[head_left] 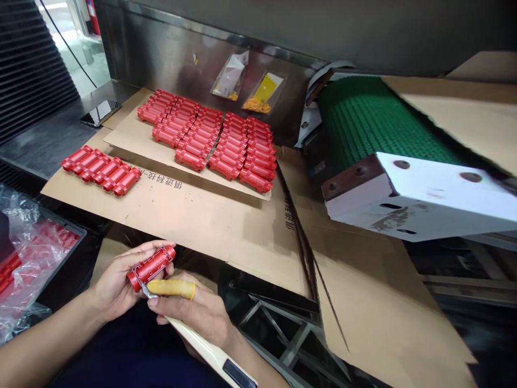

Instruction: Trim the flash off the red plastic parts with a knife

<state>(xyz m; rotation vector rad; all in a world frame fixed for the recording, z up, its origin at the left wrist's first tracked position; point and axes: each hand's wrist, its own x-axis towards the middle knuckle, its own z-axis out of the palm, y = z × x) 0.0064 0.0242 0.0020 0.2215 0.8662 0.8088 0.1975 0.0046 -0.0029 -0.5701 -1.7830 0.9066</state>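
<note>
My left hand (117,283) is wrapped round a red ribbed cylindrical part (152,264), whose grooved, outlined face is turned up. In my right hand (202,310) is a long cream-handled tool with a small metal blade (210,347), pinched near its front end. A yellow finger cot (172,288) covers the index finger. The blade's tip meets the lower left end of the red part, or lies very close to it. Beyond my hands, a short row of similar red parts (100,168) lies on the cardboard, and several more rows (202,132) rest on a raised cardboard sheet.
A green-belted conveyor (363,118) with a white metal end stands at the right. Two small plastic bags (264,92) with yellow pieces hang against the metal panel. A phone (100,112) lies at the back left. A plastic-lined bin (60,258) of red parts is at the left.
</note>
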